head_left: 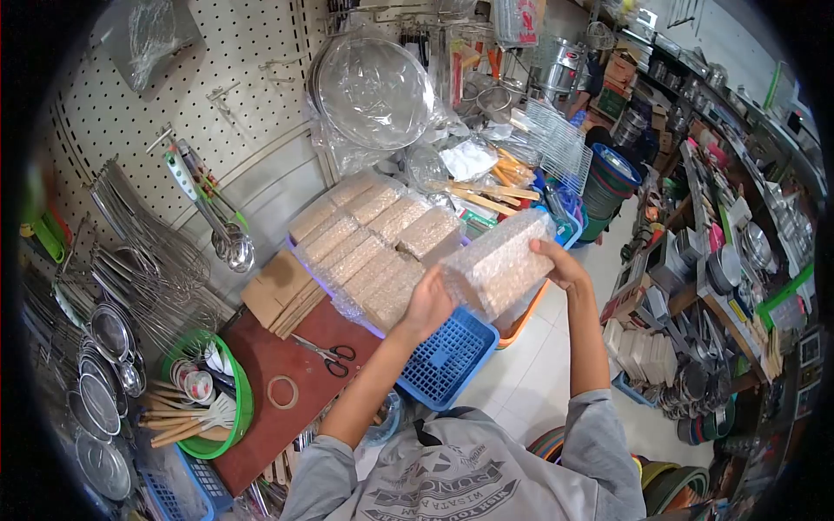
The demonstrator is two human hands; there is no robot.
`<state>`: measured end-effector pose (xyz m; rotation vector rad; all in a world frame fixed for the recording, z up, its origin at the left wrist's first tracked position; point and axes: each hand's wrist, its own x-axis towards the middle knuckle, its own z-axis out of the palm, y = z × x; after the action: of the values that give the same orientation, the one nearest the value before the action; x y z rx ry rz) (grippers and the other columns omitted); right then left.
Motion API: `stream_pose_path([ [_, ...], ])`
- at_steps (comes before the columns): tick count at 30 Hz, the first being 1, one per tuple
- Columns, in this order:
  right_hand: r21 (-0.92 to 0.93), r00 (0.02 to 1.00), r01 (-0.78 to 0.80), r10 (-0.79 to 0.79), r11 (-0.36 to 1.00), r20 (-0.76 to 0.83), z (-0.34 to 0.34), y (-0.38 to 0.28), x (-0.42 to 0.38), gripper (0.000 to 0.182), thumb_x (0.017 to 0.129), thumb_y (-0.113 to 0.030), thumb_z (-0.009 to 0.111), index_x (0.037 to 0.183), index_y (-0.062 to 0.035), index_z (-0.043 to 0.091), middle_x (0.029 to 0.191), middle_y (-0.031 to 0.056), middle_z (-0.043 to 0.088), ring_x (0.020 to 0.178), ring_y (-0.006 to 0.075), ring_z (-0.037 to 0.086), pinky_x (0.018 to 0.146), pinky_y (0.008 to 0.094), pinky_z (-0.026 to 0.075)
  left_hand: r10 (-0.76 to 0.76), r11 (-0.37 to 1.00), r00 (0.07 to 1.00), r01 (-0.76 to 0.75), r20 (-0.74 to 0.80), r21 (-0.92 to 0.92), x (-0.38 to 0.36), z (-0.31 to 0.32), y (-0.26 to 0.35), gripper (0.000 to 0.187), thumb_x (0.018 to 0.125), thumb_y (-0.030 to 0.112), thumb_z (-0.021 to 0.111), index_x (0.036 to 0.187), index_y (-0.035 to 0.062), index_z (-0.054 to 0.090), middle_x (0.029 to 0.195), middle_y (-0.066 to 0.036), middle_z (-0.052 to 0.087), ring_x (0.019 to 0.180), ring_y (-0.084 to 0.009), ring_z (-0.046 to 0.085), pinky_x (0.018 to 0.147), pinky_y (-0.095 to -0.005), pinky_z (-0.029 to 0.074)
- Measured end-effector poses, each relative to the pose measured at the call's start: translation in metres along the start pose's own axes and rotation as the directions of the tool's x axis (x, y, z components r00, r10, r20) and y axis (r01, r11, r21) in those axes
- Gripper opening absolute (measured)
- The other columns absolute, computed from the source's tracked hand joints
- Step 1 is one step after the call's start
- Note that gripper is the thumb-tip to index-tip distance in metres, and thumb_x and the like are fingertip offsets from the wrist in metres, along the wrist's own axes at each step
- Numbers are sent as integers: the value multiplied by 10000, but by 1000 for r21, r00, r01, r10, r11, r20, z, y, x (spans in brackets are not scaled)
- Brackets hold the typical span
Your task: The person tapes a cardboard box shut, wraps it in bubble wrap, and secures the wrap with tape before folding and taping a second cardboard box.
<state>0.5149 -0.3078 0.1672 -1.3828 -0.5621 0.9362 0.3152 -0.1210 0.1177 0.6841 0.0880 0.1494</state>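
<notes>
A bubble-wrapped brown box (504, 267) is held up between both hands, over a blue plastic basket (447, 354). My left hand (429, 300) grips its left end, and my right hand (560, 263) holds the right end with the thumb on top. Just left of it, several similar bubble-wrapped packages (369, 239) lie in rows in a purple-rimmed tray (300, 252). On the red-brown tabletop (261, 347) are black-handled scissors (328, 354), a roll of tape (281, 392) and flat cardboard pieces (280, 291).
A green basket (239, 408) with wooden-handled utensils stands at the lower left. Whisks and strainers hang along the left pegboard (252, 52). Behind the packages are wrapped round sieves (373, 91) and a wire rack (556, 143). Loaded shelves (738, 313) line the right side.
</notes>
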Motion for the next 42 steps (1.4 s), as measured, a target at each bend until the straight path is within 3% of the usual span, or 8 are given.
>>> stream_pose_path([
  [2,42,998,-56,56,998,3,-10,-5,16,768,800,-463,747,1350,-8,462,1249,128,588,1126,230,593,966,400,481,190,942,980,-164,-65,292,3,14,23,601,1002,447,379,1461,59,343,1507,-133,331,1385,-258,327,1127,-449,292],
  [5,-62,990,-136,138,989,39,-2,-13,41,773,802,-518,723,1337,-16,479,1245,123,590,1166,236,566,992,420,457,465,407,885,-229,16,884,15,-2,43,685,934,447,552,1474,92,325,1366,-129,402,1297,-253,405,1064,-389,361],
  [11,-312,927,-245,316,918,203,1,13,107,956,747,-705,651,1430,-66,451,1435,147,466,1279,267,484,1049,479,395,359,-134,925,-79,122,988,14,23,64,908,680,495,803,1388,70,426,1265,-174,475,1217,-319,455,1028,-417,399],
  [14,-432,933,-244,332,868,139,9,22,123,894,791,-628,675,1410,-21,458,1331,157,560,1205,249,548,979,366,451,346,-330,926,-28,149,944,20,9,57,832,659,447,832,1325,90,483,1179,-141,515,1144,-323,498,1013,-414,392],
  [18,-532,880,-252,420,808,221,26,3,117,1019,720,-755,617,1472,-100,407,1517,159,360,1349,308,402,1032,461,418,315,-377,947,65,62,924,28,-4,54,766,635,439,817,1252,89,529,1134,-132,539,1107,-313,501,975,-412,396],
  [30,-705,899,-122,378,699,219,5,37,166,1179,630,-856,585,1278,127,535,1298,336,524,1225,357,538,964,421,471,302,-508,951,96,72,856,39,-3,60,736,566,468,812,1139,70,581,1085,-102,575,1047,-298,524,908,-407,409],
  [38,-780,924,-74,337,621,181,0,65,196,1022,702,-738,668,1299,78,525,1248,243,591,1154,300,578,968,383,457,243,-427,967,40,72,904,43,-16,68,709,572,448,828,1092,52,554,1064,-118,567,1015,-320,550,882,-395,433],
  [42,-761,976,63,118,646,182,1,73,195,873,616,-837,628,755,24,600,722,111,554,694,232,558,604,362,422,195,-374,981,66,9,925,45,-25,67,741,589,493,816,1113,54,528,1109,-127,552,1088,-324,516,930,-416,415],
])
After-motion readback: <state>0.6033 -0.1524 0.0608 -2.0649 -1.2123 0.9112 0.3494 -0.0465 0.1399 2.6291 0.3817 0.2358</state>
